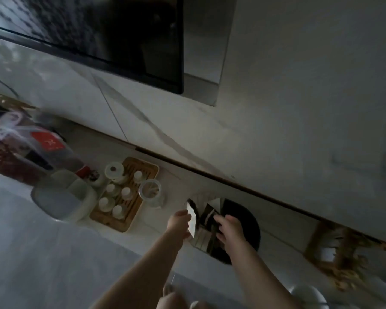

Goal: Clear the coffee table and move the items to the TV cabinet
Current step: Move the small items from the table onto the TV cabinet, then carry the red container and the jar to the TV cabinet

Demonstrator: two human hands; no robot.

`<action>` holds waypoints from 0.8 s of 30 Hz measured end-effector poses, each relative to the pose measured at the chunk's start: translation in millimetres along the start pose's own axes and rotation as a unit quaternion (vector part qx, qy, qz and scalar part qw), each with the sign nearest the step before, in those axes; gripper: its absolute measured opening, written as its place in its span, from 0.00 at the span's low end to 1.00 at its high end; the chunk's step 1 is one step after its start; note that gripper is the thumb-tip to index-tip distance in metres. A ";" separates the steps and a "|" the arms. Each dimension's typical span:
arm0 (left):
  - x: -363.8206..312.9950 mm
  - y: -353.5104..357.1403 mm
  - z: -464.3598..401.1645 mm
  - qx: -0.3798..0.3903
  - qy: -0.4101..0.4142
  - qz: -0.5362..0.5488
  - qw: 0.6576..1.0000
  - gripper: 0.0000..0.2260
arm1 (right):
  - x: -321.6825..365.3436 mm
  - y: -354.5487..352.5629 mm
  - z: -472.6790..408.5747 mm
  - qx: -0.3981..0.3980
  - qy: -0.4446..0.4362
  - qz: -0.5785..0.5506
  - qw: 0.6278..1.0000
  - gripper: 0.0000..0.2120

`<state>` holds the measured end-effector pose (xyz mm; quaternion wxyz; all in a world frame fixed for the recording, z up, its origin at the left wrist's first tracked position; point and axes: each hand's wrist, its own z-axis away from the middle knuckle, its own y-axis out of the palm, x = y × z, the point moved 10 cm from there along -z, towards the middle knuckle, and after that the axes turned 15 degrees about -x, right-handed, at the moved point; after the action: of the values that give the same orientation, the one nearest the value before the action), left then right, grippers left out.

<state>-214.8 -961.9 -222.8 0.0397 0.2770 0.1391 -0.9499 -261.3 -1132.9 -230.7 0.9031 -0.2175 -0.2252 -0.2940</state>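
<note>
Item: packets (204, 221), gripped by both hands, left hand (178, 221) and right hand (228, 226), over dark tray (247, 221) on cabinet (178, 181). Hazard: glass jar (151, 192), at 10 o'clock, could be knocked by the left hand.

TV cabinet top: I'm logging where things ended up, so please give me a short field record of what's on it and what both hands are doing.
surface: white TV cabinet under a wall-mounted TV
tea set: wooden tea tray holding small white cups
beside tray: clear glass pitcher on its right
left of tray: lidded plastic container
left hand: pinching a white card
right hand: on dark packets over a black round tray
grip detail: right hand's hold is blurred
</note>
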 end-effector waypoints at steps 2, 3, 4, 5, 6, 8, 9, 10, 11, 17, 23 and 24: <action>-6.6 -2.4 14.2 0.009 0.014 -0.031 0.999 0.10 | 4.5 -6.1 12.3 -0.002 0.001 0.030 1.000 0.24; -10.2 -3.2 22.3 0.013 0.023 -0.042 0.999 0.10 | 7.1 -9.7 19.2 -0.001 -0.001 0.043 0.999 0.23; -13.4 -4.7 31.4 0.017 0.028 -0.053 0.998 0.10 | 10.0 -14.1 26.2 -0.002 -0.007 0.059 0.998 0.22; -16.2 -6.3 41.6 0.020 0.032 -0.064 0.997 0.10 | 13.2 -18.9 34.4 -0.002 -0.014 0.075 0.997 0.22; -18.6 -9.7 52.3 0.021 0.036 -0.076 0.996 0.10 | 17.3 -23.6 43.3 -0.001 -0.024 0.093 0.995 0.22; -22.7 -20.2 74.1 0.022 0.050 -0.104 0.993 0.09 | 28.1 -31.3 62.9 0.006 -0.051 0.133 0.990 0.20; -23.4 -26.6 84.1 0.023 0.057 -0.116 0.991 0.09 | 32.4 -33.1 72.8 0.013 -0.068 0.162 0.984 0.20; -24.0 -33.3 93.4 0.025 0.064 -0.127 0.989 0.08 | 36.0 -33.9 82.5 0.021 -0.085 0.195 0.977 0.22; -23.9 -40.8 102.0 0.027 0.071 -0.138 0.987 0.08 | 39.4 -34.0 91.9 0.029 -0.102 0.230 0.967 0.23; -9.0 -101.8 132.8 -0.005 0.078 -0.166 0.983 0.13 | 49.7 -11.0 155.2 0.092 -0.229 0.410 0.878 0.22; 6.5 -193.5 150.7 -0.092 0.128 -0.208 0.965 0.18 | 21.5 47.8 221.9 0.160 -0.358 0.553 0.735 0.22; 11.6 -210.8 153.8 -0.104 0.132 -0.213 0.962 0.18 | 10.8 59.0 235.6 0.178 -0.373 0.570 0.710 0.23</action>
<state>-336.0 -803.9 -53.7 -0.1539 0.3585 0.2974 -0.8714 -282.1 -970.6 -50.9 0.7635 -0.2320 -0.4251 0.4272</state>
